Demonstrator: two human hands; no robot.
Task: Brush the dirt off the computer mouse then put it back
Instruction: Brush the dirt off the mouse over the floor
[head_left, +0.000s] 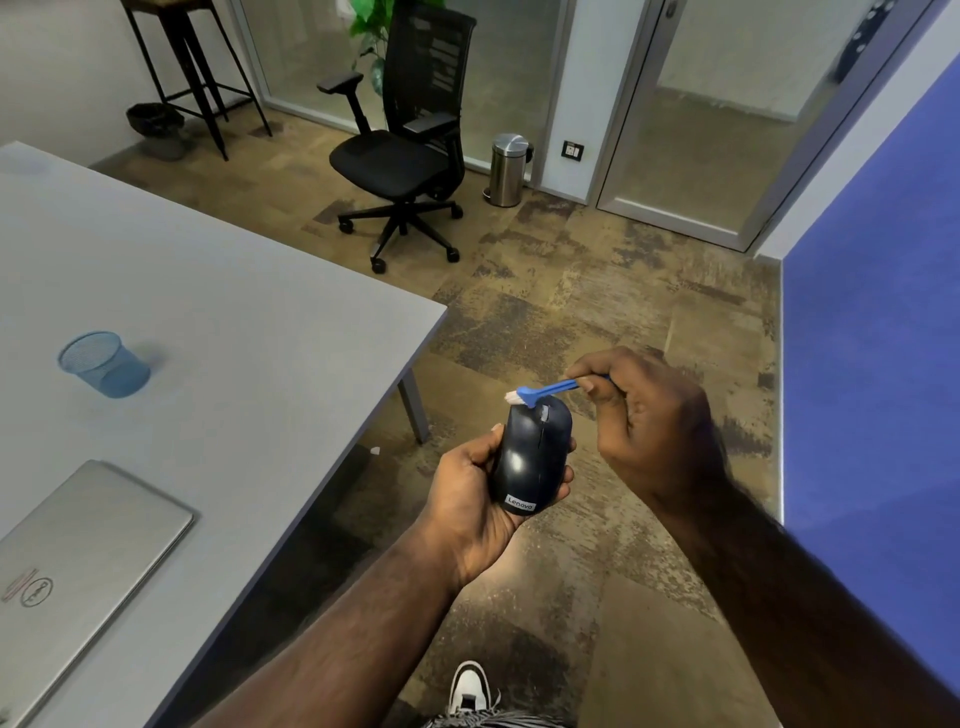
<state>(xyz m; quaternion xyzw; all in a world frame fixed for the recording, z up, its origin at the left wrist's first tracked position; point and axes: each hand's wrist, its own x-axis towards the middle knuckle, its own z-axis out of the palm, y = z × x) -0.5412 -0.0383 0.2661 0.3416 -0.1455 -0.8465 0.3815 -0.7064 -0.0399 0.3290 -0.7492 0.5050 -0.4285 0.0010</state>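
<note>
- Cupping the mouse (532, 457) from below, the left hand's (475, 499) grip is holding it out over the floor, well clear of the surface (234, 312)
- Right hand (647, 415) is pinching the brush (545, 391), bristles touching the mouse's front
- Hard strokes risk knocking it floorward

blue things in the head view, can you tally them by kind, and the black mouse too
Blue brush, pinched by the right hand, bristles at the mouse's front end: 1
Blue mesh cup on the table: 1
Blue wall panel: 1
Black mouse, held in the left hand: 1
Total: 4
</note>
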